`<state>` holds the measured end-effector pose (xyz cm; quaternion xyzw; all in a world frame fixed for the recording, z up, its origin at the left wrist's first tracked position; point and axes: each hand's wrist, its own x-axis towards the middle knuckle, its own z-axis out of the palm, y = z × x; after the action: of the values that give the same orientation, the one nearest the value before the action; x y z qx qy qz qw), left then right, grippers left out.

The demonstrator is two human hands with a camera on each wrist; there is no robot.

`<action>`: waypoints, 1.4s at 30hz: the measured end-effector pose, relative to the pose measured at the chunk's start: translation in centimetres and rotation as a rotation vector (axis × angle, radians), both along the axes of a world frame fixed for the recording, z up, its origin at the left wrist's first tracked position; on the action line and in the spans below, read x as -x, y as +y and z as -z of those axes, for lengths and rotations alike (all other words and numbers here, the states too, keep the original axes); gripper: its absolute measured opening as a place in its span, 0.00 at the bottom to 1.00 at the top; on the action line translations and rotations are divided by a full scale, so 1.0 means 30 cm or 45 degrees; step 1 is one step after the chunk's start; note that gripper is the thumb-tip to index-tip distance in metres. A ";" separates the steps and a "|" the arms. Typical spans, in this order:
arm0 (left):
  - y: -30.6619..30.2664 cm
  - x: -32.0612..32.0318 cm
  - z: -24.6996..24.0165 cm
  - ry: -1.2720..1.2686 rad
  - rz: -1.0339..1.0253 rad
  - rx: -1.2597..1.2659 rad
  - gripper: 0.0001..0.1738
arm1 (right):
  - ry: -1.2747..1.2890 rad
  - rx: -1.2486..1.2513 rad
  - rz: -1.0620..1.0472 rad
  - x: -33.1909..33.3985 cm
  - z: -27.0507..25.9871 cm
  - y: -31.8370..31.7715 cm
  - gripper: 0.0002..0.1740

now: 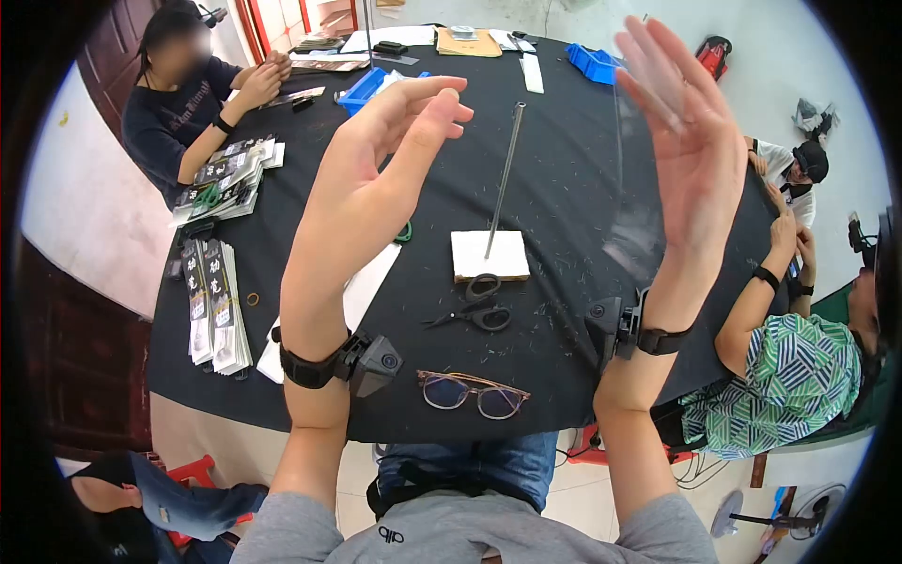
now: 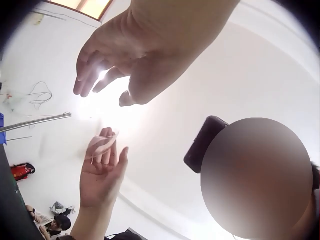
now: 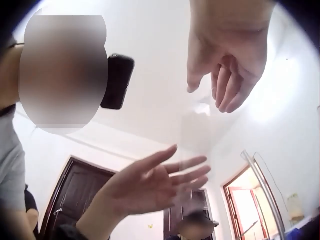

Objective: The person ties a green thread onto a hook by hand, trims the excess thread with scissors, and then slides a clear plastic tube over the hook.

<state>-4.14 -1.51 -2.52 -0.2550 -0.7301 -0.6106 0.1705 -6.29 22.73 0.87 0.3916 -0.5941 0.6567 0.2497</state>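
My left hand (image 1: 366, 174) is raised over the table's left side, fingers loosely bent and nothing visible in them. On the right my right hand (image 1: 695, 160) is up, fingers mostly extended. A clear, blurred plastic film (image 1: 631, 252) runs down beside it; in the left wrist view the film (image 2: 103, 145) lies across the right hand's fingers (image 2: 104, 156). In the right wrist view the film (image 3: 196, 132) hangs below the right hand (image 3: 232, 65), overlapping the left fingertips; contact there is unclear. Between the hands a metal rod (image 1: 507, 169) stands on a white block (image 1: 489, 254).
Black scissors (image 1: 489, 318) and eyeglasses (image 1: 472, 393) lie near the table's front edge. Printed card stacks (image 1: 216, 310) are at left, with blue trays (image 1: 592, 64) towards the back. A person (image 1: 174, 103) sits at left; others sit at right.
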 end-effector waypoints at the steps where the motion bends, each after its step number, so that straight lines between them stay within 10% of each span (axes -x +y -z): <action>1: 0.005 0.011 0.003 -0.041 0.007 0.001 0.18 | 0.020 -0.004 0.053 0.004 -0.001 0.010 0.28; 13: 0.113 0.142 0.110 0.041 0.073 0.080 0.19 | -0.066 0.289 0.023 0.101 0.114 0.045 0.19; 19: 0.133 0.130 0.104 0.083 0.004 0.046 0.17 | -0.657 0.589 -0.221 0.217 0.204 0.071 0.15; 42: 0.161 0.152 0.120 0.090 -0.063 -0.132 0.14 | -0.802 0.086 0.011 0.189 0.189 -0.011 0.14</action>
<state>-8.71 3.32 -6.12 -0.2492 -0.6970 -0.6339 0.2241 -11.95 22.39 -4.80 0.1581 -0.6217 0.7640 0.0692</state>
